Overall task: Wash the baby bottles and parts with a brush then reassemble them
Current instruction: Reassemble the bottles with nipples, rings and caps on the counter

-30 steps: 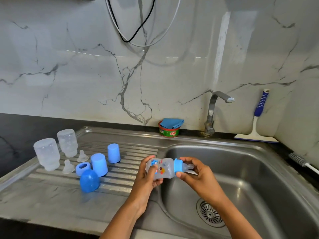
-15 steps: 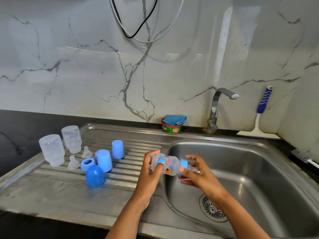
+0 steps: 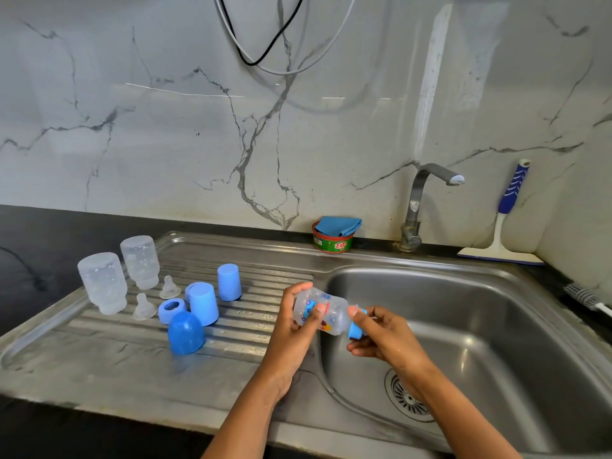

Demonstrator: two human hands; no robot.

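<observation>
My left fingers [image 3: 299, 288] curl over the base end of the printed bottle [image 3: 331, 314], thumb pressed flat on its side. My left hand [image 3: 294, 321] grips it firmly. The fingers of my right hand [image 3: 384, 339] close narrowly round the blue screw ring [image 3: 356, 327] at the neck, thumb on top and fingertips beneath.

The bottle sits at the centre of the frame, over the lip between the drainboard [image 3: 265, 266] and the basin [image 3: 496, 326]. It lies nearly on its side. Its long axis runs from upper left to lower right, with the base toward the drainboard and the neck pointing right and slightly down, over the basin. The body is clear, rounded plastic, waisted in the middle, with small blue and red cartoon prints. The ring is smooth opaque blue.

To the left, on the ribbed steel drainboard, two clear bottles [image 3: 102, 283] [image 3: 139, 261] stand upside down, beaded with water. Beside them stand two soft translucent teats [image 3: 144, 306] [image 3: 169, 287], a blue ring [image 3: 172, 311] lying flat, two tapered pale-blue caps [image 3: 203, 306] [image 3: 229, 281] and a darker glossy domed cap [image 3: 185, 332].

The basin is brushed steel with a round slotted strainer [image 3: 407, 397] at lower right. A curved metal tap [image 3: 420, 207] rises behind it. A green soap tub [image 3: 332, 243] with a blue cloth in it sits left of the tap. A squeegee [image 3: 503, 226] with a blue handle leans on the veined marble wall at upper right. A bristled brush [image 3: 586, 298] lies at the right edge.
</observation>
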